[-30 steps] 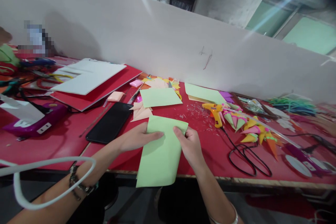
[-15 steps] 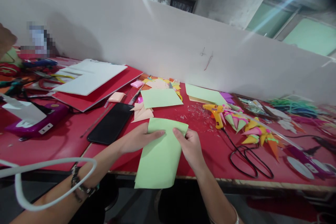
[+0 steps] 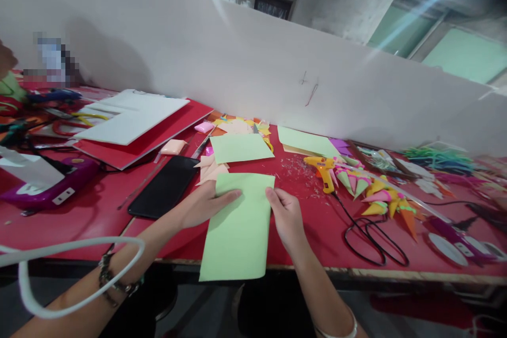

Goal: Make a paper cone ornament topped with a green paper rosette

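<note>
The light green paper (image 3: 237, 237) looks plain and smooth, longer than wide, and its right side curves softly like a fold. It is above the near edge of the red table (image 3: 328, 243), with its lower end reaching past this edge; the black phone (image 3: 164, 187) lies near on the left, and to the right red surface shows between the right hand (image 3: 285, 214) and the yellow glue gun (image 3: 325, 174). The paper is between both hands: the left hand (image 3: 208, 203) grasps its upper left side, thumb on top, and the right hand pinches its right edge near the upper corner.
</note>
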